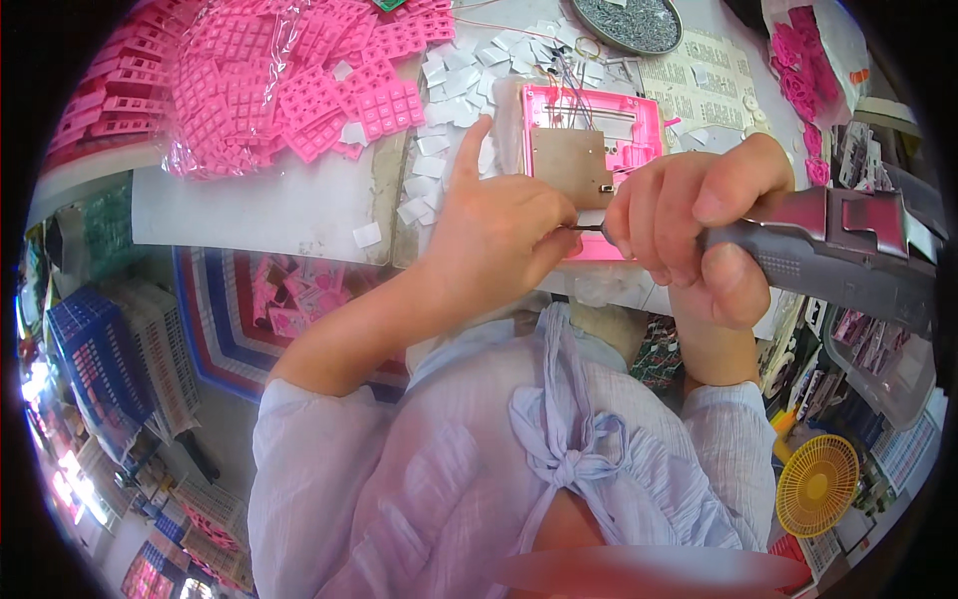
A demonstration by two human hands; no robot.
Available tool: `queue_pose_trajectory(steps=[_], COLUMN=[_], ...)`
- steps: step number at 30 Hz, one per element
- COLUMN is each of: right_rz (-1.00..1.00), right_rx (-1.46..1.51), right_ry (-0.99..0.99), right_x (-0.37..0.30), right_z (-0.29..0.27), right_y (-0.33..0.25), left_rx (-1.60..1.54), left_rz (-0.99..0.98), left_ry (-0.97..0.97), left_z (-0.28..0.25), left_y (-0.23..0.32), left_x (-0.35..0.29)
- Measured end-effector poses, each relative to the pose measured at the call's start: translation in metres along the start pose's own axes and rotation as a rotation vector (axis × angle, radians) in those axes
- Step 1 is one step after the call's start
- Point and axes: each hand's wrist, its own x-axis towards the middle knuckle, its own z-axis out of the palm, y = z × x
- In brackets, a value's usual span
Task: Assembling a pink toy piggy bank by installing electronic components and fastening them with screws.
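My right hand [689, 215] is wrapped around a dark grey electric screwdriver [833, 262], which lies almost level with its thin bit pointing left. At the tip of the bit, the thumb and fingers of my left hand [504, 225] are pinched together, with the index finger stretched out away from them. Whatever sits in that pinch is too small to make out. Just beyond both hands lies an open pink plastic casing [639, 112]. A brown circuit board [567, 168] rests in it, with several thin wires [572, 92] running from its far edge. My hands cover the casing's near part.
Pink keypad frames [239, 85], some in clear plastic, are heaped at the far left. Small white squares [461, 80] lie scattered beside them. A round dish of small metal screws [639, 22] stands at the back. Below right is a yellow fan [818, 486]; blue baskets [95, 349] stand left.
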Motion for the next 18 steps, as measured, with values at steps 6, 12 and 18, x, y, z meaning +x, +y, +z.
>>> queue_pose_trajectory(steps=[6, 12, 18], right_rz=[-0.007, -0.036, -0.006], right_rx=[-0.041, -0.066, 0.003], right_ry=[0.0, 0.005, -0.033], right_x=[-0.0016, -0.0023, -0.0057], right_z=[-0.0023, 0.0003, -0.0031], right_y=[0.0018, 0.0028, 0.0001], left_rx=[0.042, 0.093, 0.073], left_rz=[0.015, 0.036, 0.061], left_ry=[-0.001, 0.0, 0.038], left_z=[-0.0007, -0.0022, 0.0019], left_y=[-0.001, 0.0028, 0.0047], left_x=[-0.0016, 0.0007, -0.0046])
